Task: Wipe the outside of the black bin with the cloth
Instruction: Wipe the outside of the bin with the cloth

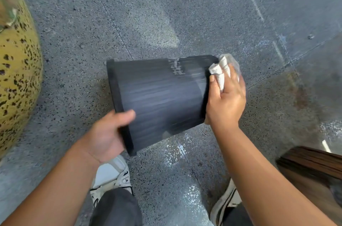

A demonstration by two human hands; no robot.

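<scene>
The black bin (161, 96) is held on its side above the floor, rim to the left and base to the right. My left hand (107, 135) grips the rim at its near corner, thumb over the outer wall. My right hand (225, 99) presses a crumpled white cloth (221, 70) against the base end of the bin, the cloth bunched between my fingers. A pale smear shows on the bin's upper wall near the base. The bin's opening faces away to the left and its inside is hidden.
The speckled grey stone floor (166, 12) spreads all around, with wet patches near my feet. A large yellow, black-spotted rounded object (16, 77) stands at the left edge. A dark wooden surface (312, 168) juts in at the lower right. My shoes (112, 175) are below the bin.
</scene>
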